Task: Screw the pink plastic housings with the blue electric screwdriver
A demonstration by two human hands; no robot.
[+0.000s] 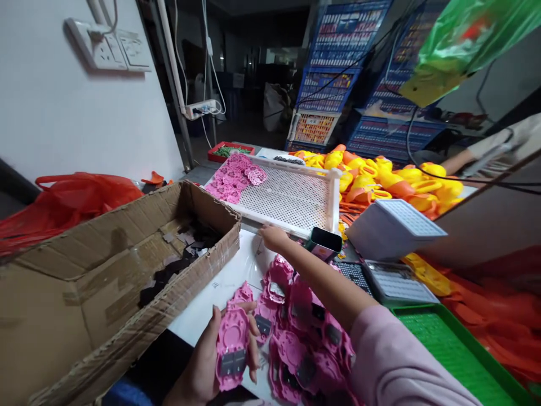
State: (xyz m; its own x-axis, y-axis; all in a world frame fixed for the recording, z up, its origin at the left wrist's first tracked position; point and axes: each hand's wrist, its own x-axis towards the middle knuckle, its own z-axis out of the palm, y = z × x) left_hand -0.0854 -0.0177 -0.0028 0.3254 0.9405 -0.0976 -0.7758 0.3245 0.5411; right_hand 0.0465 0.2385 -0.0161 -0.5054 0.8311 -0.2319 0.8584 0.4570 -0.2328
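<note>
No text is legible; the pale crate (315, 135) seems to carry a label (313, 121), too blurred to read.

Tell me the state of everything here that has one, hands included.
Left hand, holding a pink part
Right hand, at the white tray's near edge
White tray, pink pieces at one end
Cardboard box, open, dark scraps inside
Dark container, open-topped
Power strip, plugged into
Red bag, crumpled
</note>
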